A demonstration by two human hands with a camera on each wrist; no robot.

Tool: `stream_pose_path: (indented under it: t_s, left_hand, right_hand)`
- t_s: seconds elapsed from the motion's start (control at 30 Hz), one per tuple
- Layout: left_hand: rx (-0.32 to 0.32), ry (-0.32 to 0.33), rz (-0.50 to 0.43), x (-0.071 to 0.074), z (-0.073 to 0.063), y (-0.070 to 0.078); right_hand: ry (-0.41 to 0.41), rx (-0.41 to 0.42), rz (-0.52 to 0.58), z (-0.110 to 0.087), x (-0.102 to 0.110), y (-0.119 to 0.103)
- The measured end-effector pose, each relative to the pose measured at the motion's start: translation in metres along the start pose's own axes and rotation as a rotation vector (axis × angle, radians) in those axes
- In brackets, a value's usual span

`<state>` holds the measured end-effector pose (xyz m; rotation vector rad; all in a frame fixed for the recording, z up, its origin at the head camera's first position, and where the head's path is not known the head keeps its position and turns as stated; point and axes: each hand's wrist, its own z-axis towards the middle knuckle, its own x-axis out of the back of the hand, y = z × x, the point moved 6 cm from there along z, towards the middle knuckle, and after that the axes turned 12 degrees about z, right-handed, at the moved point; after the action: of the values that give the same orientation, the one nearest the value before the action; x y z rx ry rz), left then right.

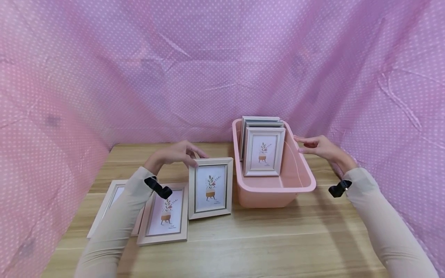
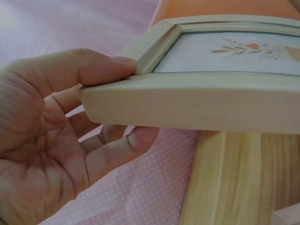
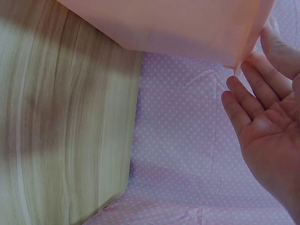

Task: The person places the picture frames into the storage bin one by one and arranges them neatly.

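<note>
My left hand (image 1: pixel 177 153) pinches a cream picture frame (image 1: pixel 228 189) by its upper left corner. In the left wrist view the thumb lies on the front of that frame, with the fingers behind it. The frame stands nearly upright, its plant-pot print facing me, just left of a pink plastic bin (image 1: pixel 274 189). My right hand (image 1: pixel 321 147) is at the bin's right side, its fairly straight fingers at the rim. Several picture frames (image 1: pixel 247 154) stand one behind another inside the bin, toward its back and left.
Left of the held frame, another picture frame (image 1: pixel 163 240) lies face up on the wooden table (image 1: pixel 264 243). More frames, including a white frame (image 1: pixel 104 208), lie partly under my left forearm. A pink dotted cloth (image 1: pixel 208 69) hangs around the back and sides.
</note>
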<state>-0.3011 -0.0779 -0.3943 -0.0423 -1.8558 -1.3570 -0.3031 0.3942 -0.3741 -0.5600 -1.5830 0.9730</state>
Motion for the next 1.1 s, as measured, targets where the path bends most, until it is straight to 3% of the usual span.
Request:
stream_pose_path:
  t_s: [0.23,0.4,0.7,1.1]
  left_hand:
    - [-0.009,-0.01,0.008,0.001,-0.001,-0.003]
    - [0.027,0.017,0.017,0.009,-0.006,-0.005]
    - [0.064,0.093,0.028,0.036,-0.014,0.008]
    - [0.053,0.179,0.059,0.073,-0.023,0.027]
  right_hand:
    - [0.011,0.025,0.011,-0.008,0.0,0.004]
    - [0.004,0.038,0.055,-0.009,-0.002,0.005]
    - [-0.007,-0.005,0.019,-0.002,-0.002,0.004]
    - [-0.04,-0.019,0.007,0.002,-0.002,-0.002]
